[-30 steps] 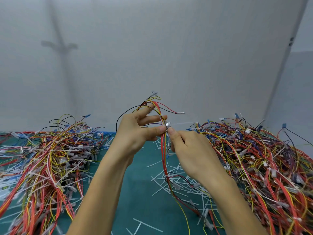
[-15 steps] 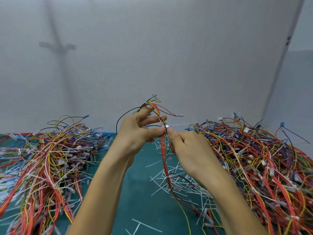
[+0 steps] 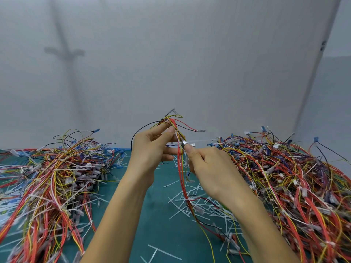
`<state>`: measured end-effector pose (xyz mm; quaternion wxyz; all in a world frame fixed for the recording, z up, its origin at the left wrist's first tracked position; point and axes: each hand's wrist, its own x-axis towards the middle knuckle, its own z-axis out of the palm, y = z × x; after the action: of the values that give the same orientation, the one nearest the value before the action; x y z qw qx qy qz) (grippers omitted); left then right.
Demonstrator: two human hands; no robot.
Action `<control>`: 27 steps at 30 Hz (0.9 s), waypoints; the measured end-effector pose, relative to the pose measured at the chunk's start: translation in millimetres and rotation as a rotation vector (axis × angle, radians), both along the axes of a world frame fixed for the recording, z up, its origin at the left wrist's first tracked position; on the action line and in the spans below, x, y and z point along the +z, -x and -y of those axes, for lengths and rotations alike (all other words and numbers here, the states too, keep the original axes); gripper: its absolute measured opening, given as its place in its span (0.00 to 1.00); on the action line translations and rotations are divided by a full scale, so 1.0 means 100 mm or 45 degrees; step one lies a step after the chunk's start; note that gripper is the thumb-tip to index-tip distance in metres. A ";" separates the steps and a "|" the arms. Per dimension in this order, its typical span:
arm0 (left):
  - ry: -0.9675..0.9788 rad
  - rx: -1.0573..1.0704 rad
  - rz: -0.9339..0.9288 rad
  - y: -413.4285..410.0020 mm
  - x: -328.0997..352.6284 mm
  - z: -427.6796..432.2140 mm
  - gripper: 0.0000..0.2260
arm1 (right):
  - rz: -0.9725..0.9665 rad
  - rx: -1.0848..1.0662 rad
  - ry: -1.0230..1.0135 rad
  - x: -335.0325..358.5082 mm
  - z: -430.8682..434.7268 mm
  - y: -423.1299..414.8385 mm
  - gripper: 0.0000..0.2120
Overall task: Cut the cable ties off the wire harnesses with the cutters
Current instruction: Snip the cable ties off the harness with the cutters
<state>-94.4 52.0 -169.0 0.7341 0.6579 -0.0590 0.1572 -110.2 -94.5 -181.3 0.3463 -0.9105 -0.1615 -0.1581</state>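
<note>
I hold one wire harness (image 3: 180, 168) of red, yellow and black wires upright above the green mat. My left hand (image 3: 152, 150) pinches its upper part between thumb and fingers, near the looped top. My right hand (image 3: 207, 168) grips small metal cutters (image 3: 184, 144); only their silvery tip shows, set against the bundle just below my left fingertips. The cable tie at that spot is too small to make out. The harness hangs down past my right wrist to the mat.
A big heap of harnesses (image 3: 53, 183) lies on the left, a larger heap (image 3: 296, 183) on the right. Cut white tie pieces (image 3: 190, 204) litter the green mat (image 3: 161, 234) between them. A grey wall stands close behind.
My left fingers have spread and shifted slightly up the bundle. My right hand with the cutters has moved a little right and lower. The heaps are unchanged.
</note>
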 end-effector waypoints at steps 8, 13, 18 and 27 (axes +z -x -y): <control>0.042 0.037 0.023 -0.01 0.00 0.04 0.05 | -0.011 0.001 -0.021 0.02 0.01 0.01 0.31; 0.062 0.050 0.025 0.01 0.01 0.06 0.05 | -0.005 0.024 -0.016 0.00 0.00 0.01 0.31; 0.073 0.042 0.013 0.02 0.02 0.03 0.08 | 0.012 -0.031 -0.025 -0.01 -0.02 0.01 0.31; 0.112 -0.055 -0.036 0.01 0.05 -0.01 0.08 | -0.161 0.064 -0.335 0.07 0.03 0.02 0.33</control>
<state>-95.4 53.1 -164.3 0.7663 0.6258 -0.0558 0.1344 -112.5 -97.9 -174.4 0.4759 -0.8611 -0.1402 -0.1115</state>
